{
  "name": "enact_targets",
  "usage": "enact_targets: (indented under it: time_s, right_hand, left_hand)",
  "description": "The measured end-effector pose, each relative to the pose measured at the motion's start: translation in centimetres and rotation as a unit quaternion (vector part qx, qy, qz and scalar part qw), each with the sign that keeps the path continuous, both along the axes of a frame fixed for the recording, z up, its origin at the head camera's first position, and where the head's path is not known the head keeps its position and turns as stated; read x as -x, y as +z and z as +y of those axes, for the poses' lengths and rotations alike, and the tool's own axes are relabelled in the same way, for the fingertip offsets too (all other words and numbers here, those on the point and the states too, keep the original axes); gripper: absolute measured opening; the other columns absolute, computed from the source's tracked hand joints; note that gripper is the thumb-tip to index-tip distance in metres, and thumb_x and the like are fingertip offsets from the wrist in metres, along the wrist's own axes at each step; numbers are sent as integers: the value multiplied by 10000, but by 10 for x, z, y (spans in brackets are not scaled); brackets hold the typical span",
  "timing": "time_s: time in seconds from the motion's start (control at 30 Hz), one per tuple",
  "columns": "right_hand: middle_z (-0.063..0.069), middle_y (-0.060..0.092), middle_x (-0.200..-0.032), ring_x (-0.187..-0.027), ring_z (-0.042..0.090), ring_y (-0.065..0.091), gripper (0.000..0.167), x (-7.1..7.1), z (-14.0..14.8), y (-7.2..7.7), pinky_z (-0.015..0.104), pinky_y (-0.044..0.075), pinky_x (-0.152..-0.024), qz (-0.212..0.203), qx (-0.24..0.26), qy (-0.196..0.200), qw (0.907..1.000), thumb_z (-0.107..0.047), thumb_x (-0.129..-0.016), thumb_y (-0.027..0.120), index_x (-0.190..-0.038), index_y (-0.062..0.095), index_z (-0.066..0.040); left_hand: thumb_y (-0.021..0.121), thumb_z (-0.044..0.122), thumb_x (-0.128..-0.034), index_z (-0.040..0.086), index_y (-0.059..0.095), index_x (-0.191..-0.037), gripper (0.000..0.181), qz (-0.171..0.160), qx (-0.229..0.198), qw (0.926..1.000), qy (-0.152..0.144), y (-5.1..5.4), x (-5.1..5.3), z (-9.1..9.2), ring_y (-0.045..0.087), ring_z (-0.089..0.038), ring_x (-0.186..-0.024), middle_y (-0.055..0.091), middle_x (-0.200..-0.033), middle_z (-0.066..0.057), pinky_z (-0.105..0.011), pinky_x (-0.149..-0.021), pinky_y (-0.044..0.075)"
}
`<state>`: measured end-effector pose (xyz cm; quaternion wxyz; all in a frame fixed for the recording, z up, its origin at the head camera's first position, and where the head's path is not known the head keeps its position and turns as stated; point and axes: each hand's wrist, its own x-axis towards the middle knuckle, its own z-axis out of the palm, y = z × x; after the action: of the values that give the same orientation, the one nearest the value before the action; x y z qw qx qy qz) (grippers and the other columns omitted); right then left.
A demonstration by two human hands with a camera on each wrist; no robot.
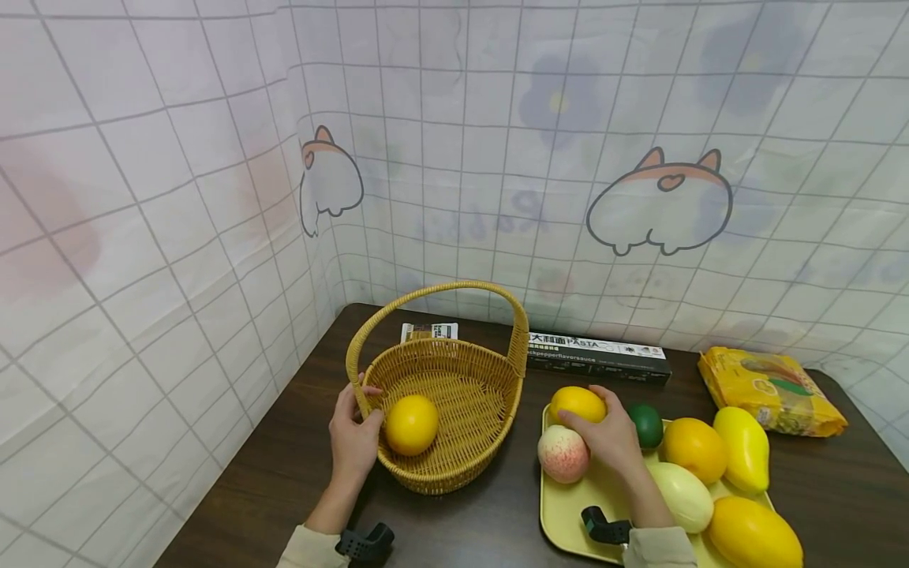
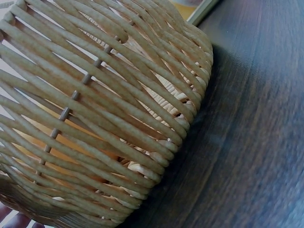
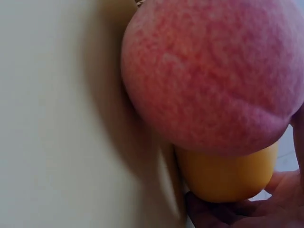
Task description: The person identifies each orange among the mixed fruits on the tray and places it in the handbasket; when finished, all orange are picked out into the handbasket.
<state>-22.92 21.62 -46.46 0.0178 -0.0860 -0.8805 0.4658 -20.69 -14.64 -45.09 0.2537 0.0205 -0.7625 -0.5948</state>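
Observation:
A wicker basket [image 1: 454, 473] with a tall arched handle stands on the table, and a round orange-yellow fruit [image 1: 412, 425] lies inside it. My left hand [image 1: 353, 438] grips the basket's left side by the foot of the handle; its woven wall [image 2: 95, 109] fills much of the left wrist view. At the far left corner of the yellow tray [image 1: 557, 525], my right hand [image 1: 612, 434] holds a rounded yellow fruit [image 1: 577, 404] between thumb and fingers. A pink-and-white peach [image 1: 563, 454] sits just in front of that fruit, partly hiding it in the right wrist view.
The tray also bears a dark green fruit [image 1: 645, 427], a round orange fruit [image 1: 694, 450], a pale green fruit [image 1: 682, 497] and yellow mangoes [image 1: 742, 450]. Behind stand a black pasta box [image 1: 596, 359], a small packet [image 1: 429, 331] and a yellow bag [image 1: 774, 390], before a curtained wall.

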Motion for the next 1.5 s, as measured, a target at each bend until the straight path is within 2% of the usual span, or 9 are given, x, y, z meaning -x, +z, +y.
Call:
enact_targets:
  time_s: [0.2, 0.27, 0.5, 0.6, 0.9, 1.0, 1.17, 1.27, 1.5]
  right_hand:
    - [181, 540, -1226, -1083, 303, 517, 586, 1, 4, 4, 392, 413, -915, 581, 223, -284, 9977, -346, -903, 673, -1377, 486, -57]
    - [185, 560, -1249, -1099, 307, 531, 551, 1, 5, 6, 403, 423, -932, 607, 204, -187, 9978, -332, -908, 671, -1363, 512, -65]
    - [252, 499, -1377, -1126, 350, 553, 773, -1, 4, 3, 476, 458, -919, 76, -94, 497, 9987, -424, -872, 690, -1480, 362, -78]
    - [258, 509, -1355, -1107, 343, 553, 791, 0, 3, 2, 464, 460, -900, 42, -101, 444, 9990, -430, -865, 694, -1483, 351, -73]
    - [219, 496, -1366, -1091, 341, 538, 791, 0, 2, 0, 463, 455, -891, 87, -53, 150, 9998, -444, -844, 713, -1462, 365, -93]
    - [201, 490, -1372, -1094, 344, 533, 782, 0, 2, 0, 476, 454, -898, 187, -50, 10, 9998, -442, -844, 713, -1458, 364, -106]
    - [179, 502, -1355, -1084, 336, 541, 768, 0, 3, 3, 461, 459, -894, 516, 62, -170, 9985, -434, -847, 712, -1455, 370, -114]
    - [172, 516, -1338, -1064, 329, 549, 757, -1, 2, 8, 438, 462, -875, 776, 168, -281, 9965, -418, -850, 713, -1457, 372, -119]
    - [154, 540, -1298, -1035, 300, 548, 693, -5, -7, 23, 388, 449, -852, 1508, 517, -356, 9866, -330, -853, 739, -1429, 411, -127]
  left_hand:
    - [580, -126, -828, -62, 642, -1031, 221, 107, 2, 9999, -8, 0, 1, 1, 577, -381, -1145, 485, -1416, -209, -323, -850, 426]
    - [583, -127, -827, -69, 643, -1035, 224, 109, -21, 9999, 17, 0, 1, 1, 576, -374, -1143, 488, -1417, -204, -347, -872, 426]
    - [579, -126, -828, -66, 642, -1030, 220, 27, -113, 9999, -2, 0, 1, 1, 570, -372, -1140, 484, -1421, -190, -441, -913, 423]
    - [576, -122, -829, -54, 643, -1025, 218, 42, -100, 9999, -11, 0, 0, 2, 563, -374, -1155, 482, -1422, -195, -459, -916, 425]
    - [574, -123, -828, -64, 641, -1037, 227, 81, 17, 10000, 26, 0, -1, 2, 569, -367, -1156, 493, -1415, -181, -353, -875, 425]
    - [577, -120, -831, -53, 643, -1041, 230, 121, 2, 9999, 32, -6, 3, 0, 570, -363, -1149, 488, -1420, -182, -349, -860, 429]
    - [583, -105, -838, -19, 651, -1056, 244, 164, -36, 9999, 16, -28, 17, -6, 567, -331, -1161, 486, -1433, -139, -368, -880, 427]
    - [593, -78, -836, 15, 660, -1049, 242, 210, -29, 9998, -1, -37, 22, -9, 569, -289, -1164, 496, -1427, -98, -307, -886, 425]
    - [579, -121, -828, -42, 648, -1027, 225, 67, -38, 10000, -5, -3, 2, 0, 563, -359, -1171, 486, -1420, -195, -228, -866, 408]
